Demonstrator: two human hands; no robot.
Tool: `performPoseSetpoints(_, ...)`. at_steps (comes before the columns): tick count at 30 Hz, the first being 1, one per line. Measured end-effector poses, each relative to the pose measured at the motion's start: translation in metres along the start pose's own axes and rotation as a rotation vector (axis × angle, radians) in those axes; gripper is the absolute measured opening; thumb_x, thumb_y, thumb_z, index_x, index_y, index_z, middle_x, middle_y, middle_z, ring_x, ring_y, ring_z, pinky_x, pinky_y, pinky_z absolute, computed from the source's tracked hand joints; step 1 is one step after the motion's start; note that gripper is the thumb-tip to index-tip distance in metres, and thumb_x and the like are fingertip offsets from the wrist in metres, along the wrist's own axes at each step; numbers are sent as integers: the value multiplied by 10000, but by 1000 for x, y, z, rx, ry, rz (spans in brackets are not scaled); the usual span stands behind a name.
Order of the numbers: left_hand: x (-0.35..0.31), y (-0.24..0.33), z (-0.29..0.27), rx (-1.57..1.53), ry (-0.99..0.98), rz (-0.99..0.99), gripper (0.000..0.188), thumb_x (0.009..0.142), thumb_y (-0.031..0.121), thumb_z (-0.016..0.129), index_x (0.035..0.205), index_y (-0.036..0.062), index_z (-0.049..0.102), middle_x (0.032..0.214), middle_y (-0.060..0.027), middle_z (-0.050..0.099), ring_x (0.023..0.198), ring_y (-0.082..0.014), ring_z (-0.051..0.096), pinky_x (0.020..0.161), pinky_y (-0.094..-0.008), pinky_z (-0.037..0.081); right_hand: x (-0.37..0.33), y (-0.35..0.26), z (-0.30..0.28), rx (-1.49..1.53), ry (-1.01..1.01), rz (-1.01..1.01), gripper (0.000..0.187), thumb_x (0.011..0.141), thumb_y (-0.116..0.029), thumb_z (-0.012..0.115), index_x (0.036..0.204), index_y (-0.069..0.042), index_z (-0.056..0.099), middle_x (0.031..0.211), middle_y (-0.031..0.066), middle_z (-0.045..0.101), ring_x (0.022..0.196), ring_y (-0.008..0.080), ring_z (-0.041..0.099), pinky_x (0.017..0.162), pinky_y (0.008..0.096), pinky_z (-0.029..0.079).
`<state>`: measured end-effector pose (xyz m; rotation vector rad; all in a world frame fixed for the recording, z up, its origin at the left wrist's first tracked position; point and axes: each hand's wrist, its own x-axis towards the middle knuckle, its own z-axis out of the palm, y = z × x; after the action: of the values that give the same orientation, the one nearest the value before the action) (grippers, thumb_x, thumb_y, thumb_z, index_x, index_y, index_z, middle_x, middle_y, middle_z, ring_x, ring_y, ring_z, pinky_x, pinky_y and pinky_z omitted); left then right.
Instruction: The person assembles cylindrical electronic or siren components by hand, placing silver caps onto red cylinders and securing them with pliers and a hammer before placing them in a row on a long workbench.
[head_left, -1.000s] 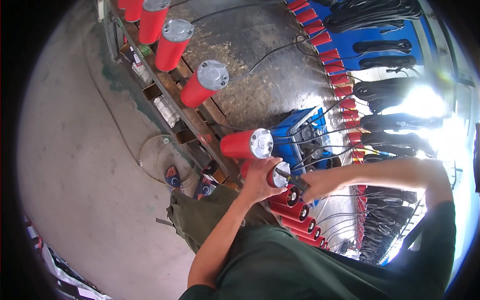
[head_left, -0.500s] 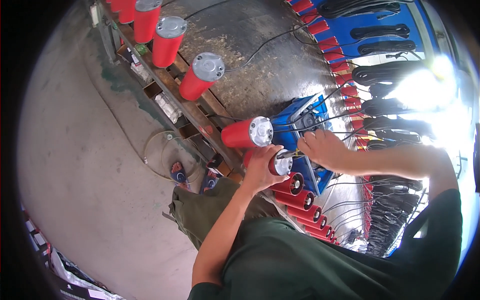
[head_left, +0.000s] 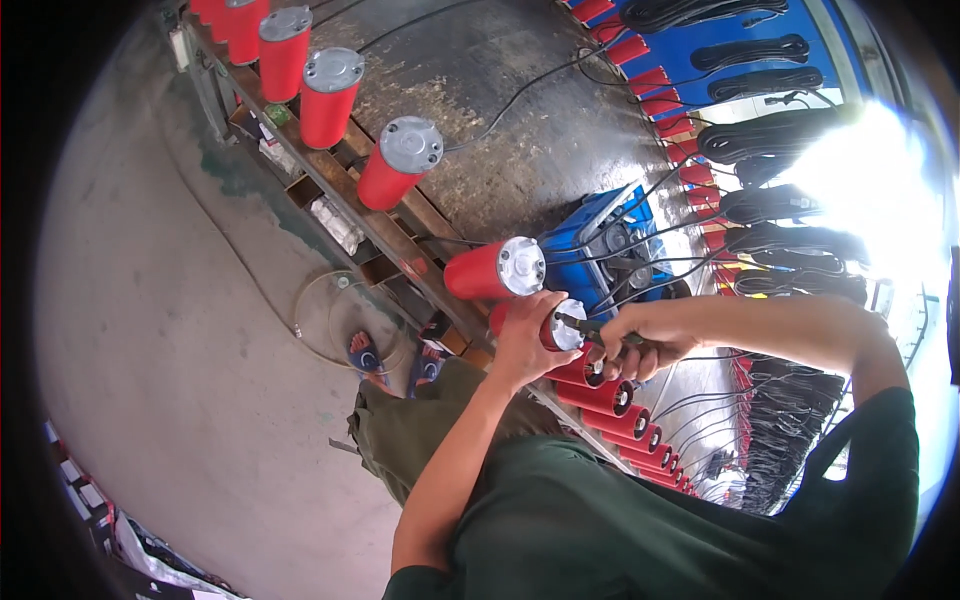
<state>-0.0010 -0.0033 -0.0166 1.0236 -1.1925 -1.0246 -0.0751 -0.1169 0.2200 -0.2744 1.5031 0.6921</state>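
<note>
My left hand (head_left: 522, 345) is wrapped round a red cylinder (head_left: 500, 318) with a silver metal end cap (head_left: 568, 325), which lies tilted with the cap facing right. In my right hand (head_left: 655, 338) is a hand tool that looks like pliers (head_left: 590, 327), with a dark tip and greenish handles. Its tip is at the face of the cap; whether it grips anything there is too small to tell. Just beyond my left hand lies another capped red cylinder (head_left: 472, 273). On the near side, an open-ended red cylinder (head_left: 578, 370) shows inner parts.
Several capped red cylinders (head_left: 330, 110) line the bench rail (head_left: 385, 235) toward the far left. A blue crate (head_left: 575, 235) with dark parts stands beyond my hands, black cables crossing it. Coiled black cables (head_left: 765, 135) hang at right. A hose (head_left: 235, 255) lies on the floor.
My right hand has come down and nearer, turning so the tool now points left at the cap. My left hand keeps its hold on the cylinder. The view has shifted slightly.
</note>
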Motion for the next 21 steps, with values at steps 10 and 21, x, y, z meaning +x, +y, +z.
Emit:
performPoseSetpoints(10,1,12,8,-103,133,-172,516,871,257,823,1329,67,680,1228,-202,719,1185,-396,658,1048,-468,496,-18,-11,-25,-1748,763,-641,649,706,-99,788,1291,-2,523,1143,188,614,1031,402,681,824,505,581)
performPoseSetpoints(21,-13,47,-25,-149,562,-421,646,846,220,900,1338,-3,546,1338,-163,597,1263,-280,579,1080,-405,462,-12,-83,-22,-2141,907,-903,720,603,-56,887,1235,-68,544,1123,110,552,1035,314,619,799,421,552)
